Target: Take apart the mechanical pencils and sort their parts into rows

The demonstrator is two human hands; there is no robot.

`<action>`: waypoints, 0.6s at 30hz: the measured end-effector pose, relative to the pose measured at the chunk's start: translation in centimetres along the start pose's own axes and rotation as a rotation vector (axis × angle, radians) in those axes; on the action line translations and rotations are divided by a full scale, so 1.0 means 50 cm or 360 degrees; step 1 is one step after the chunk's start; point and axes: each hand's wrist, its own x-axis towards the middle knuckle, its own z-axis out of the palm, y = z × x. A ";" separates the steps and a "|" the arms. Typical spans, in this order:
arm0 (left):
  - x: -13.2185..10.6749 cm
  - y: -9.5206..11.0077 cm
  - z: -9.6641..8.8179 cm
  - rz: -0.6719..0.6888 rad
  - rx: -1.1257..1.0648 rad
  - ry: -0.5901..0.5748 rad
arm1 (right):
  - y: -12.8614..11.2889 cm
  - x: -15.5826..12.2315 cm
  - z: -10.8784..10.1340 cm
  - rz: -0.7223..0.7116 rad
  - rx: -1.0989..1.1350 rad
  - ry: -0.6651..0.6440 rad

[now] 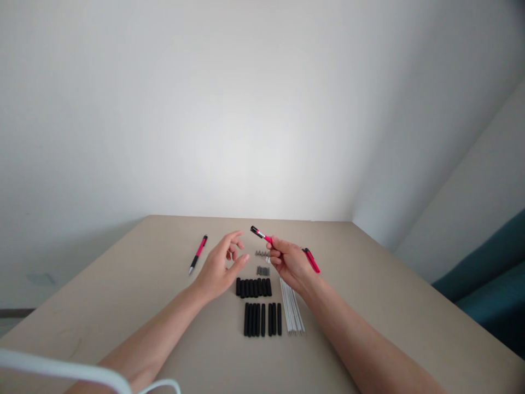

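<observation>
My right hand [289,264] is closed round a red pen part [262,236] with a black and silver end, held above the table and pointing up and left. A red pen piece [311,261] shows just behind that hand on the table. My left hand [221,265] hovers beside it with fingers apart and curled, holding nothing. Below the hands lie two rows of black pen sleeves [253,288], a bundle of white refills [292,306] and small metal springs and tips [262,262].
A finished red and black pen [198,254] lies alone on the beige table [123,290] to the left. A white wall stands behind the table. A teal seat [488,295] is off the right edge. A white curved bar [61,369] crosses the bottom left.
</observation>
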 end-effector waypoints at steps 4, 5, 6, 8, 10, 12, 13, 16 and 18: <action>0.000 0.004 0.001 -0.0005 0.0012 -0.0052 | 0.019 -0.010 0.008 0.0037 -0.0249 -0.0046; 0.001 0.005 0.000 0.0004 0.0022 -0.0048 | 0.021 -0.012 0.010 0.0042 -0.0322 -0.0057; 0.002 0.006 -0.001 0.0023 0.0037 -0.0047 | 0.023 -0.014 0.012 0.0053 -0.0382 -0.0072; 0.005 0.007 -0.004 0.0075 0.0064 -0.0031 | 0.023 -0.018 0.015 0.0093 -0.0442 -0.0105; 0.007 0.008 -0.007 0.0099 0.0089 0.0016 | 0.020 -0.020 0.018 0.0122 -0.0432 -0.0148; 0.008 0.007 -0.008 0.0087 0.0108 0.0090 | 0.016 -0.021 0.021 0.0128 -0.0406 -0.0193; 0.008 0.006 -0.008 0.0079 0.0124 0.0130 | 0.014 -0.022 0.022 0.0130 -0.0404 -0.0210; 0.006 0.003 -0.007 0.0083 0.0189 0.0229 | 0.013 -0.022 0.022 0.0139 -0.0430 -0.0212; 0.005 0.000 -0.006 0.0081 0.0225 0.0278 | 0.014 -0.019 0.019 0.0144 -0.0459 -0.0191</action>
